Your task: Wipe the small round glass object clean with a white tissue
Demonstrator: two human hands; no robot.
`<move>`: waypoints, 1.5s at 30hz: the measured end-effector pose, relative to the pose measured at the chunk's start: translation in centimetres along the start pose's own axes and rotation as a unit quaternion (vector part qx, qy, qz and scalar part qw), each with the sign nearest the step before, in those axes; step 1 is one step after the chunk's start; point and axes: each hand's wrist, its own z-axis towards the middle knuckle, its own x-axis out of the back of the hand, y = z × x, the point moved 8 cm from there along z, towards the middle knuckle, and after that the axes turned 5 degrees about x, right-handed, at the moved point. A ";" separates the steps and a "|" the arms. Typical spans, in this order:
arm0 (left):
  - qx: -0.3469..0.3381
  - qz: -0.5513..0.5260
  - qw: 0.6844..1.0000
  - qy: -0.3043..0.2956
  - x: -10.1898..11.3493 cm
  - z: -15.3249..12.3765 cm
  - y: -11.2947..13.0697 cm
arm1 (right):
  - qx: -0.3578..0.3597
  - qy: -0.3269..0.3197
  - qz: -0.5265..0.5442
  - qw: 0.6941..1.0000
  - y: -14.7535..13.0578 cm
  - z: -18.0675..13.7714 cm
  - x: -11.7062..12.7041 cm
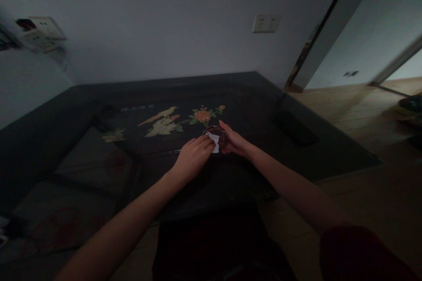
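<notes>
Dim light fills a room with a plain pale wall, a wall socket (265,23) high on it, and a dark glossy surface (82,149) that bears a picture of birds and flowers (165,123) under its top. Both bare arms reach forward from the lower edge of the view and meet near the middle of the surface, just below the orange flower. The left hand (194,156) lies palm down with the wrist straight, and the right hand (235,142) comes in from the right, turned on its side with the thumb up. Between them sits a small round dish (220,134), glassy with a reddish-brown tint; it is too dark to tell whether it rests on the surface or is lifted a little. The right fingers curl around its far and right side and grip it. The left fingers are bunched closed on a white wipe (216,142), pressing it against the near edge of the dish. A dark flat object (295,129) lies on the surface well apart to the right.
</notes>
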 end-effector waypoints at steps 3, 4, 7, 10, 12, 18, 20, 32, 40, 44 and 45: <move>-0.005 -0.039 0.999 -0.012 -0.4 -0.1 0.3 | -0.005 0.014 0.013 1.000 -0.2 -0.3 0.0; -0.003 -0.061 0.998 -0.012 -0.6 -0.2 0.4 | -0.009 0.019 0.010 1.000 -0.3 -0.4 0.0; 0.027 -0.148 0.989 -0.004 -1.0 -0.3 0.3 | -0.013 0.035 -0.004 0.999 -0.7 -0.8 -0.1; 0.078 -0.220 0.972 0.008 -1.1 -0.4 -0.2 | -0.009 0.041 -0.013 0.999 -1.1 -1.0 -0.2; 0.089 -0.227 0.970 0.022 -0.8 -0.4 -0.4 | -0.006 0.041 -0.012 0.999 -1.1 -1.0 -0.2; 0.030 -0.136 0.988 0.069 0.5 -0.4 -0.6 | 0.009 0.026 0.025 0.999 -0.3 0.0 0.2; 0.020 -0.121 0.989 0.084 0.7 -0.4 -0.8 | 0.017 0.019 0.031 0.999 -0.2 0.2 0.3; 0.082 -0.211 0.967 0.119 0.9 -0.6 -2.7 | 0.004 0.044 0.026 0.999 -1.1 -0.6 0.0; 0.084 -0.237 0.965 0.071 0.4 -0.1 -2.8 | 0.011 0.069 0.038 0.997 -1.7 -0.6 0.7; 0.110 -0.251 0.960 0.053 0.2 -0.1 -2.9 | 0.019 0.079 0.034 0.996 -1.8 -0.6 1.0; 0.114 -0.253 0.959 0.053 0.2 -0.1 -2.9 | 0.018 0.077 0.028 0.996 -1.7 -0.6 1.0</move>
